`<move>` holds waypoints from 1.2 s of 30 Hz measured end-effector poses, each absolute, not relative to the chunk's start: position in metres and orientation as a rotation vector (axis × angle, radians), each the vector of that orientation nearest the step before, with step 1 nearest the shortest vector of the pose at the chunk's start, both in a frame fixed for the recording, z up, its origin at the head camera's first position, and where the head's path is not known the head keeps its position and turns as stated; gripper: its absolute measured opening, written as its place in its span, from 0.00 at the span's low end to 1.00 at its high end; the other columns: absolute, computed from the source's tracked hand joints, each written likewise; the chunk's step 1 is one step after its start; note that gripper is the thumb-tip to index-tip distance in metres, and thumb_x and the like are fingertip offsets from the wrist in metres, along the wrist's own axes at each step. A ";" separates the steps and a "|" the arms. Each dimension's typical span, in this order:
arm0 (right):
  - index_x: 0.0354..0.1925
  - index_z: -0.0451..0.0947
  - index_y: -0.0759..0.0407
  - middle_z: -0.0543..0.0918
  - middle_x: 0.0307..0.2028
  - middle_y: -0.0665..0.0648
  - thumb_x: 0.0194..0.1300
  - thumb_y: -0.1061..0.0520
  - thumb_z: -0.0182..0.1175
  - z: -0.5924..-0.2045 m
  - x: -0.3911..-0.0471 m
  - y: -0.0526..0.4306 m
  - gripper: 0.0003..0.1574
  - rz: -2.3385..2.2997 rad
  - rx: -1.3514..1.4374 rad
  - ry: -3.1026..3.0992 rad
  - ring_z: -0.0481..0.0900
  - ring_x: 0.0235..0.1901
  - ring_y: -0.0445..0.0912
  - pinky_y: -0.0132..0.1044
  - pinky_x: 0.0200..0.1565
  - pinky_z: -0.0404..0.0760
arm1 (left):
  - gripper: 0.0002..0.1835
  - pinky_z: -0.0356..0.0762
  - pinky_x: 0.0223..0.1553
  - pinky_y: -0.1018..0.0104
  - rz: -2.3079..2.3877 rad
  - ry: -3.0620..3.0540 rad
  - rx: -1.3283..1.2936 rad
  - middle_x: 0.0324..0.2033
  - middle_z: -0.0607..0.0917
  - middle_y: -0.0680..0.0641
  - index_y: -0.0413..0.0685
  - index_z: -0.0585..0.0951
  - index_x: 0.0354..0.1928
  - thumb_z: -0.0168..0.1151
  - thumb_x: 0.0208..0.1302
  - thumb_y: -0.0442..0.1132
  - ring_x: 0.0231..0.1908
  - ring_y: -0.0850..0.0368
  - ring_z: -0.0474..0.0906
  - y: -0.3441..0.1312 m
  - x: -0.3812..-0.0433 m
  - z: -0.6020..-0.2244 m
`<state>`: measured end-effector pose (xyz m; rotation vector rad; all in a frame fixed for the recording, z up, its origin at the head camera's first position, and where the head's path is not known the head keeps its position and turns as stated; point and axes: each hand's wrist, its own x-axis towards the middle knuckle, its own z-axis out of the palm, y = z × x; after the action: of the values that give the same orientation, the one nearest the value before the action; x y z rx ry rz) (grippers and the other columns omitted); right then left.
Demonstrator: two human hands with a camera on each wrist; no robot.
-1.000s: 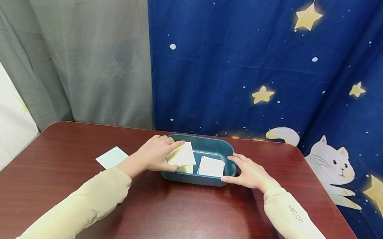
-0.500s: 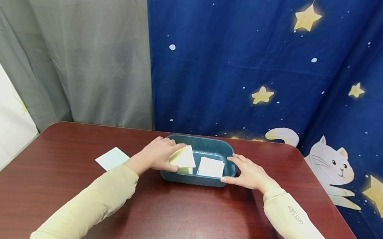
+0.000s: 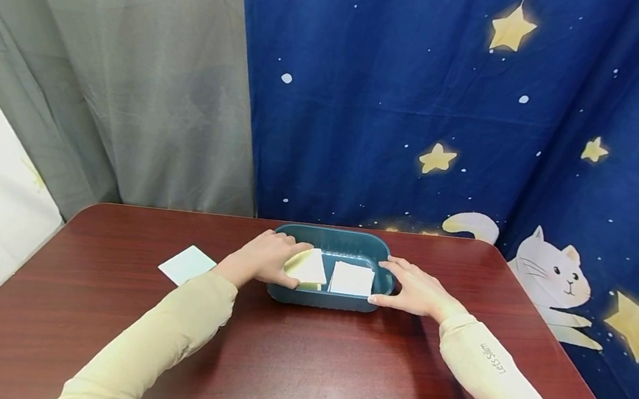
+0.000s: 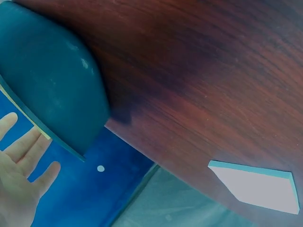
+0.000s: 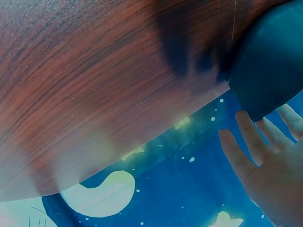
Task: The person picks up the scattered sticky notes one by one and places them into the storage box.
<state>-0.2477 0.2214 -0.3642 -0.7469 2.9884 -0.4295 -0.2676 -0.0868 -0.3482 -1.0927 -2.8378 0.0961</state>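
Note:
In the head view a dark teal plastic box (image 3: 324,300) stands near the table's far edge. My left hand (image 3: 265,259) is at its left end and pinches a pale yellow note pad (image 3: 307,266) by its left side, tilted a little inside the box. Another yellowish edge shows beneath that pad. White note pads (image 3: 352,279) lie in the box's right half. My right hand (image 3: 413,290) grips the box's right end, thumb at the near rim and fingers farther back. In the right wrist view, fingertips (image 5: 242,116) touch the box wall.
A light blue note pad (image 3: 187,265) lies on the brown wooden table (image 3: 301,374) left of the box; the left wrist view shows it too. Behind the table's far edge hang a grey curtain (image 3: 130,64) and a blue star-patterned curtain (image 3: 370,97).
My left hand has shifted slightly right and down, and the yellow pad has sunk lower into the box. The right hand stays at the box's right end.

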 end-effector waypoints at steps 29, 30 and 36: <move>0.61 0.63 0.53 0.60 0.61 0.57 0.43 0.24 0.55 -0.365 -0.247 0.222 0.54 -0.431 -0.715 2.974 0.60 0.58 0.54 0.59 0.49 0.61 | 0.36 0.68 0.41 0.56 0.220 -2.909 -1.149 0.35 0.79 0.48 0.53 0.70 0.56 0.63 0.43 0.59 0.36 0.52 0.75 -0.087 -0.283 -0.360; 0.61 0.63 0.53 0.60 0.62 0.57 0.43 0.24 0.55 -0.365 -0.247 0.222 0.54 -0.431 -0.716 2.975 0.60 0.58 0.54 0.58 0.49 0.61 | 0.36 0.68 0.41 0.56 0.225 -2.906 -1.154 0.35 0.79 0.48 0.52 0.70 0.56 0.63 0.43 0.59 0.36 0.52 0.75 -0.086 -0.283 -0.361; 0.60 0.64 0.54 0.61 0.61 0.58 0.43 0.25 0.55 -0.365 -0.248 0.222 0.53 -0.424 -0.737 2.987 0.61 0.57 0.54 0.58 0.48 0.62 | 0.35 0.66 0.42 0.56 0.249 -2.893 -1.167 0.35 0.80 0.48 0.52 0.71 0.54 0.63 0.43 0.59 0.37 0.53 0.75 -0.085 -0.285 -0.362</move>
<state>-0.2476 0.2221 -0.3648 -0.7367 2.9873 -0.4238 -0.2846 -0.0855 -0.3625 -1.1675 -2.8935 0.2494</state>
